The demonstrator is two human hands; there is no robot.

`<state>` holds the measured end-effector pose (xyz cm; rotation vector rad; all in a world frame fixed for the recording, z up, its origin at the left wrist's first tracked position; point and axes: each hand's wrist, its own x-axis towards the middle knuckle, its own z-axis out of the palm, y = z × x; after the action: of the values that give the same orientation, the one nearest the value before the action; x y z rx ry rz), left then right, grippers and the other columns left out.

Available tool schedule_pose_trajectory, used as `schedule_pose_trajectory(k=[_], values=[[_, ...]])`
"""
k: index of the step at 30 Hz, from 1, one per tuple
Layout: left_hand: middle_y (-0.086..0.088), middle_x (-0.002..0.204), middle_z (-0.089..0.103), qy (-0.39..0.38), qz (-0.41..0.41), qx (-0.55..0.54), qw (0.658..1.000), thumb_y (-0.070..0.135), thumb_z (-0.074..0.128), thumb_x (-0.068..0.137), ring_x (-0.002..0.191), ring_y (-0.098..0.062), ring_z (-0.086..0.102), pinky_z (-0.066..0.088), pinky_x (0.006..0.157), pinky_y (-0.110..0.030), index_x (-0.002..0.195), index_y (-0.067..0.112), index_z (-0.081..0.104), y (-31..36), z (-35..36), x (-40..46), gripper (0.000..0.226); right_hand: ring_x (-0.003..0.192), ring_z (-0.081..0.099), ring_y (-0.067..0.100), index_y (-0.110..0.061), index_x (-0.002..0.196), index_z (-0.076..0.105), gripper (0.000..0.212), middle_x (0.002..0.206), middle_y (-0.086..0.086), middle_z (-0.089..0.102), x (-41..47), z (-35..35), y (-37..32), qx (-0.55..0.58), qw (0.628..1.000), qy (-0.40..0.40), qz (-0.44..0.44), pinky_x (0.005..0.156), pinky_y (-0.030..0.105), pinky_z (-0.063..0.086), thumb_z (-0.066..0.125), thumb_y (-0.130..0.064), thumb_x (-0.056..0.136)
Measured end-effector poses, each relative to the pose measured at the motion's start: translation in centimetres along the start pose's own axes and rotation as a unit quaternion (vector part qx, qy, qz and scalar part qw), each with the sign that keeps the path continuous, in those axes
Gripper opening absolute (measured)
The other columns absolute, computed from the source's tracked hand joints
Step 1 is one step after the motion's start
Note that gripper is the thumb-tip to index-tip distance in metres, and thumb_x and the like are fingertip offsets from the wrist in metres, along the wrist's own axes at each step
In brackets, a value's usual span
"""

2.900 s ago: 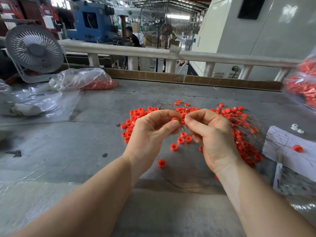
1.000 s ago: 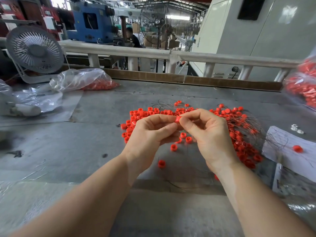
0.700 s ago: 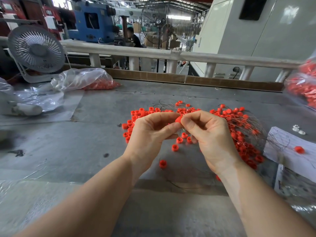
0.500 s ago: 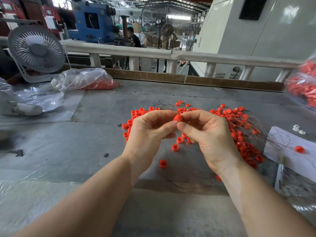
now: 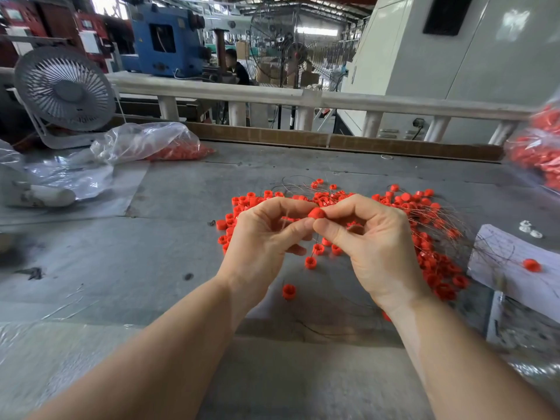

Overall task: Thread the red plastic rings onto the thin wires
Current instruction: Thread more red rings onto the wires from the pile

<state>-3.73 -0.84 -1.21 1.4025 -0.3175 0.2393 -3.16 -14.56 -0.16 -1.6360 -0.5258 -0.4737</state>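
Both hands, left and right, have risen slightly, pinching one red ring together at twelve o'clock; threading continues.

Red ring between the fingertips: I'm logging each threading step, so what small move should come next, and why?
Probably slide the red ring down the thin wire: both the left hand and right hand pinch it above the table, and wire runs below the fingertips.

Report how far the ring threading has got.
Done: rings already on wires are bunched at the right. In hand: left hand and right hand pinch one red ring between them; its wire is too thin to make out. Left: loose rings scattered on the table.
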Motion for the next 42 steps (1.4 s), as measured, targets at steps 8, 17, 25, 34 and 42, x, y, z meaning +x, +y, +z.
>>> schedule_pose_trajectory(k=[8,17,25,34,42], values=[[0.005,0.066,0.068,0.005,0.014,0.008,1.0,0.018,0.068,0.072,0.059,-0.004,0.061,0.048,0.051,-0.016,0.089,0.016,0.07,-0.3,0.2,0.2,0.018,0.052,0.059,0.008,-0.028,0.075,0.068,0.01,0.07,-0.008,0.068,-0.1,0.1,0.4,-0.025,0.999,0.015,-0.023,0.044,0.018,0.046,0.073,-0.02,0.074],[-0.003,0.072,0.068,-0.011,-0.087,-0.1,0.991,0.029,0.067,0.07,0.066,-0.011,0.063,0.052,0.06,-0.019,0.084,0.013,0.072,-0.1,0.1,0.3,0.022,0.068,0.058,0.001,-0.013,0.081,0.071,0.01,0.075,-0.01,0.063,-0.1,0.0,1.3,-0.2,0.972,0.013,-0.124,0.064,0.013,0.044,0.07,-0.004,0.077],[-0.001,0.069,0.069,-0.012,-0.083,-0.14,0.987,0.014,0.068,0.063,0.06,-0.007,0.062,0.053,0.063,-0.017,0.079,0.007,0.066,-0.5,0.0,0.5,0.018,0.072,0.058,0.004,-0.011,0.079,0.07,0.014,0.075,-0.005,0.065,-0.1,-0.1,0.9,-0.225,0.961,0.0,-0.161,0.066,0.009,0.041,0.069,0.002,0.073],[-0.005,0.081,0.072,0.004,-0.091,-0.161,0.983,0.009,0.064,0.064,0.077,-0.014,0.067,0.055,0.076,-0.026,0.089,0.009,0.068,-0.5,0.1,0.5,0.025,0.071,0.06,0.007,-0.02,0.079,0.061,0.013,0.073,-0.01,0.063,-0.2,0.1,0.7,-0.162,0.983,0.015,-0.085,0.061,0.01,0.043,0.067,-0.009,0.076],[-0.004,0.086,0.073,0.006,-0.093,-0.155,0.984,0.012,0.064,0.067,0.081,-0.015,0.066,0.055,0.079,-0.027,0.086,0.013,0.072,-0.5,0.1,0.6,0.02,0.067,0.062,0.005,-0.019,0.078,0.066,0.013,0.071,-0.011,0.065,-0.1,0.2,0.6,-0.14,0.989,0.023,-0.039,0.06,0.01,0.045,0.074,-0.009,0.077]])
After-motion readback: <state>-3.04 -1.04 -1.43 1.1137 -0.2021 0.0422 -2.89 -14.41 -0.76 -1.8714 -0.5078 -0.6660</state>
